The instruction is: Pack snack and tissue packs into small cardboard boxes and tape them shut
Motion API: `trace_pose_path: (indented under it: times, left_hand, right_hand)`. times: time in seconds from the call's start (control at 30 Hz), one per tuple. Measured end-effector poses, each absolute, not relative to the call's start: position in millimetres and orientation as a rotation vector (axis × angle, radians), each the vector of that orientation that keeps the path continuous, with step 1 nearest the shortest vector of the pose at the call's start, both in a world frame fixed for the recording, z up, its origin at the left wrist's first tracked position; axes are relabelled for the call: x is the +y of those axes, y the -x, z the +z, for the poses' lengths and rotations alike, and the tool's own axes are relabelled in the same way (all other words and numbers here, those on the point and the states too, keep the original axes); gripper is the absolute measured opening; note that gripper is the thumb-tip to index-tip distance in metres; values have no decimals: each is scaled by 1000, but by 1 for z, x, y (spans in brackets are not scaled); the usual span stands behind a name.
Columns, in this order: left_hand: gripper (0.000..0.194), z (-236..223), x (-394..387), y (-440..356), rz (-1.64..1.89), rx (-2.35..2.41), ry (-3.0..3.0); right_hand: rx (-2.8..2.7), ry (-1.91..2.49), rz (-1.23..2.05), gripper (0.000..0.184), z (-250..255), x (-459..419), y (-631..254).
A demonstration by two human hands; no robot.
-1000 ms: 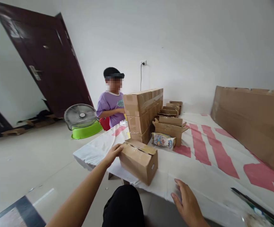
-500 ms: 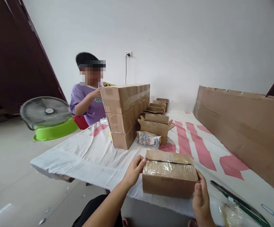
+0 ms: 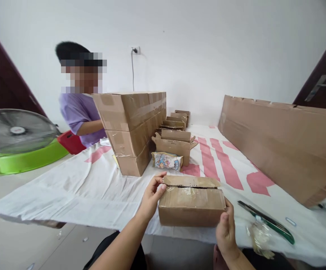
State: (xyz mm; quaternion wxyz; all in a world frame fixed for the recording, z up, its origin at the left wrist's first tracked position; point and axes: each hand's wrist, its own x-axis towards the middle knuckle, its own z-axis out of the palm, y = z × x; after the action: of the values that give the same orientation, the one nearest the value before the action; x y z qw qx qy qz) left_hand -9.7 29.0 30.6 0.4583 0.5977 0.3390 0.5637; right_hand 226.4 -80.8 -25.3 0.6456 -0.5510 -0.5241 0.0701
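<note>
Swung crosswise since earlier frame: brown oblong cardboard box [image 3: 192, 216], now between grips. Bare left hand [image 3: 151, 195] grasps left end, bare right hand [image 3: 227, 229] right end; long axis hand to hand, neither nearer.

From the head, one view looks forward and down at the nearby hands [image 3: 151, 195], perhaps blurred at left.

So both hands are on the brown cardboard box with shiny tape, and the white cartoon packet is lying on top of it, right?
Nearly, but not on top: the head view shows the white cartoon packet on the white-and-pink tablecloth, in front of an open brown carton. The left hand and right hand are on the brown cardboard box with shiny tape.
</note>
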Motion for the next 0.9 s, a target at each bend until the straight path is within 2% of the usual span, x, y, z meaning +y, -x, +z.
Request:
trace_pose_path:
  times: [0.13, 0.27, 0.4, 0.53, 0.73, 0.9]
  left_hand:
    - [32, 29, 31, 9, 1376, 852, -1458]
    - [33, 29, 32, 9, 1361, 879, -1460]
    - [35, 31, 30, 10, 1354, 879, -1478]
    - [35, 33, 30, 8, 1375, 858, -1475]
    - [38, 33, 27, 3, 1420, 886, -1518]
    - [39, 28, 25, 2, 1449, 880, -1569]
  right_hand:
    - [-1294, 1322, 165, 44, 2, -81, -241]
    - [-1508, 1532, 174, 31, 25, -77, -297]
    - [-1567, 1968, 199, 23, 21, -78, -380]
    - [-1554, 2110, 329, 14, 9, -85, -432]
    - [-1614, 2068, 483, 13, 0, -85, -437]
    - [-1595, 2036, 330, 16, 27, -64, -432]
